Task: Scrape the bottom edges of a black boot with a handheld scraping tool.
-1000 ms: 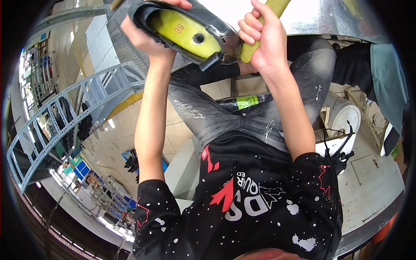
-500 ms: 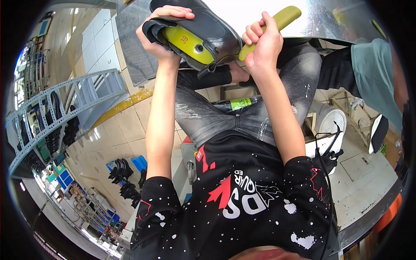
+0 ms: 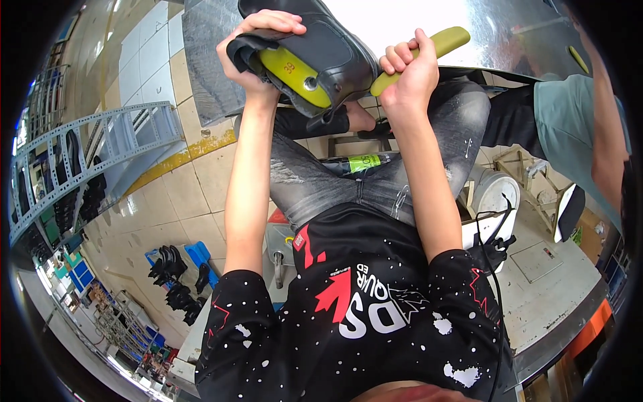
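While the left hand (image 3: 238,67) curls its fingers over the far side of the black boot (image 3: 328,43), its grip closed on the upper, the right hand (image 3: 412,77) wraps a tight grip around the olive-green bar (image 3: 450,41). Held up at the left, against the near edge of the metal surface (image 3: 499,48), the boot turns its opening toward the near side; that opening runs lengthwise from far left to near right, and I cannot tell where the toe points. Its upper is smooth and slightly shiny, with a loose, rumpled collar. Inside sits a yellow-green last (image 3: 295,76) with reddish print and a round, metal-rimmed hole. Slim and round-ended, the bar slants from near left, just beside the boot, to far right.
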`<state>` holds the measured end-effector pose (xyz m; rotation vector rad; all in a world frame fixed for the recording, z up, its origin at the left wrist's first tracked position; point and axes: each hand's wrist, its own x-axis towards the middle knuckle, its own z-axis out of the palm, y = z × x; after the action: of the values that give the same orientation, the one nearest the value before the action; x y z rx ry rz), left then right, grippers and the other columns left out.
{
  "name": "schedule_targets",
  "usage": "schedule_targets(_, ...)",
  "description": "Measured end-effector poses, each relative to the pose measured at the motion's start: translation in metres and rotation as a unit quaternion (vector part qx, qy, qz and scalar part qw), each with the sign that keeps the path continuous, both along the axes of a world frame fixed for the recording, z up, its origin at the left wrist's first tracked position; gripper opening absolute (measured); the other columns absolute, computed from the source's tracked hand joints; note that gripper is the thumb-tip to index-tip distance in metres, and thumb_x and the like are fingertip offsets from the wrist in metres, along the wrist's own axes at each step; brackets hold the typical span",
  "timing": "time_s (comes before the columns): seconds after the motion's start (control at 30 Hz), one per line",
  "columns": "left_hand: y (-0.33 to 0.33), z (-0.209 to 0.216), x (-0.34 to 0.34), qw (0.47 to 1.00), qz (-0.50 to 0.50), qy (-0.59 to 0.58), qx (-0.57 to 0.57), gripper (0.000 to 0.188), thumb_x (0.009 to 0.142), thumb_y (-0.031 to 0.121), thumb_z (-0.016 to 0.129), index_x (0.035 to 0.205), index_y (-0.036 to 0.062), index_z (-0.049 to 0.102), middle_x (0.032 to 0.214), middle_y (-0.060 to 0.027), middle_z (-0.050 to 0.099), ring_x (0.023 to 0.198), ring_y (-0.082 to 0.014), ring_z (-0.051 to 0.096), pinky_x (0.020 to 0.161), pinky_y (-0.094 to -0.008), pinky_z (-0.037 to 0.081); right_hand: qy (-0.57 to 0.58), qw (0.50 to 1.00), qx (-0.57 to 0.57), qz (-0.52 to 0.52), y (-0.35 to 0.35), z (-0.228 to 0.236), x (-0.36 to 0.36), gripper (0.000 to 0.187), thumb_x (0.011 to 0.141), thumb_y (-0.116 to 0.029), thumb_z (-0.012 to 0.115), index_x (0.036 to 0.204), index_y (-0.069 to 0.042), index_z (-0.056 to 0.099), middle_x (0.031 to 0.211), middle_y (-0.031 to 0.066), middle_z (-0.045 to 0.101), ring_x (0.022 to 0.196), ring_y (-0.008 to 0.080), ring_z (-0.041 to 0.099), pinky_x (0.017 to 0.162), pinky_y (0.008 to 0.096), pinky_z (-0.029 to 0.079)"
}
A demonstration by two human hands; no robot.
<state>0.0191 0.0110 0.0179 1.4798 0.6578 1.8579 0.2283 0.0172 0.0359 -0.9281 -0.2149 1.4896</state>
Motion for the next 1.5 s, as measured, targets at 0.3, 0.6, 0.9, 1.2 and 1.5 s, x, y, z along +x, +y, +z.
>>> schedule_targets(0.3, -0.003, 0.001, -0.002, 1.000, -0.019, -0.018, 0.016, 0.058, 0.092, 0.036, 0.023, 0.084, -0.0054, 0.063, 0.085, -0.0249, 0.070, 0.089, -0.0359, 0.066, 0.093, -0.0453, 0.050, -0.027, 0.999, 0.011, -0.022, -0.004, 0.005, -0.005, 0.031, 0.099, -0.031, 0.059, 0.083, -0.012, 0.041, 0.062, -0.0035, 0.035, 0.049, 0.0081, 0.031, 0.047, 0.0276, 0.030)
schedule_targets(0.6, 0.005, -0.017, -0.025, 0.999, -0.042, -0.006, 0.030, 0.058, 0.092, 0.036, 0.026, 0.090, -0.0068, 0.064, 0.090, -0.0277, 0.070, 0.093, -0.0398, 0.063, 0.096, -0.0488, 0.046, -0.016, 0.998, 0.008, -0.058, -0.006, 0.006, -0.009, 0.036, 0.101, -0.035, 0.057, 0.081, -0.012, 0.039, 0.062, -0.0035, 0.035, 0.049, 0.0076, 0.030, 0.047, 0.0273, 0.030)
schedule_targets(0.9, 0.004, -0.019, -0.027, 0.998, -0.060, -0.015, 0.019, 0.057, 0.091, 0.036, 0.026, 0.090, -0.0064, 0.064, 0.090, -0.0278, 0.070, 0.094, -0.0398, 0.063, 0.096, -0.0482, 0.045, -0.087, 0.989, 0.103, -0.056, -0.014, 0.015, -0.015, 0.042, 0.103, -0.035, 0.055, 0.073, -0.012, 0.036, 0.059, -0.0037, 0.033, 0.046, 0.0067, 0.030, 0.043, 0.0264, 0.028)
schedule_targets(1.2, 0.001, -0.016, -0.023, 0.998, -0.055, -0.020, 0.008, 0.057, 0.091, 0.038, 0.027, 0.089, -0.0056, 0.065, 0.090, -0.0270, 0.070, 0.094, -0.0393, 0.063, 0.096, -0.0475, 0.045, -0.053, 0.995, 0.062, -0.051, -0.004, 0.012, -0.009, 0.040, 0.103, -0.034, 0.054, 0.074, -0.012, 0.037, 0.058, -0.0035, 0.034, 0.046, 0.0070, 0.030, 0.042, 0.0270, 0.028)
schedule_targets(1.5, 0.000, -0.025, -0.029, 0.996, -0.079, -0.033, 0.038, 0.058, 0.094, 0.039, 0.026, 0.089, -0.0023, 0.066, 0.090, -0.0240, 0.071, 0.094, -0.0365, 0.063, 0.095, -0.0467, 0.045, -0.120, 0.984, 0.118, -0.058, -0.008, 0.022, -0.016, 0.046, 0.103, -0.034, 0.053, 0.067, -0.012, 0.035, 0.055, -0.0033, 0.033, 0.045, 0.0073, 0.031, 0.042, 0.0272, 0.027)
